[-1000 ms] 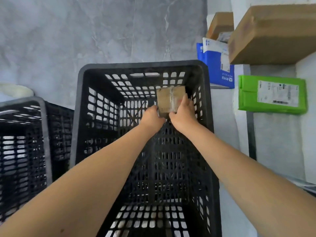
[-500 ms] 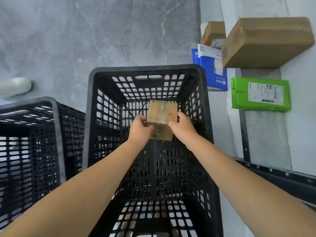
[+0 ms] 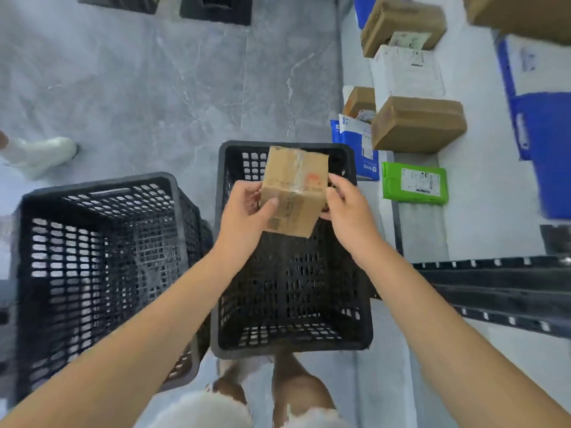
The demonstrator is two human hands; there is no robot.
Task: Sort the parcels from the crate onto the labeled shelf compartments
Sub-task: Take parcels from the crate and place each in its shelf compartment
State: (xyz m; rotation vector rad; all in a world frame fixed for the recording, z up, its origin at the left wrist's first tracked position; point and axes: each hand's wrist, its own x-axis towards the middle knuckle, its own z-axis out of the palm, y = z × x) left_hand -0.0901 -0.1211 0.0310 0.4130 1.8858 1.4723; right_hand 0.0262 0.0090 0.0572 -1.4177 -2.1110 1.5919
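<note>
Left hand (image 3: pixel 244 208), right hand (image 3: pixel 346 205) clamped on parcel (image 3: pixel 295 186), over crate (image 3: pixel 290 347), perhaps marble floor (image 3: pixel 154 88)

fingers (image 3: pixel 336 183) of right hand (image 3: pixel 349 211) partly behind box (image 3: pixel 293 189), green parcel (image 3: pixel 391 186) label (image 3: pixel 420 182) unreadable

I lift the cardboard parcel (image 3: pixel 293 189) out of the black crate (image 3: pixel 290 349). A second ago it sat low against the far wall; now it hangs above the far rim, tilted, one corner pointing down. My left grip (image 3: pixel 244 211) now clasps its left side, thumb across the near face, and my right grip (image 3: pixel 346 208) pinches the right edge. The view has pulled back, bringing in a white parcel (image 3: pixel 408 72) higher on the shelf (image 3: pixel 482 180), a white shoe (image 3: pixel 40 156) at left and my knees (image 3: pixel 296 390).
</note>
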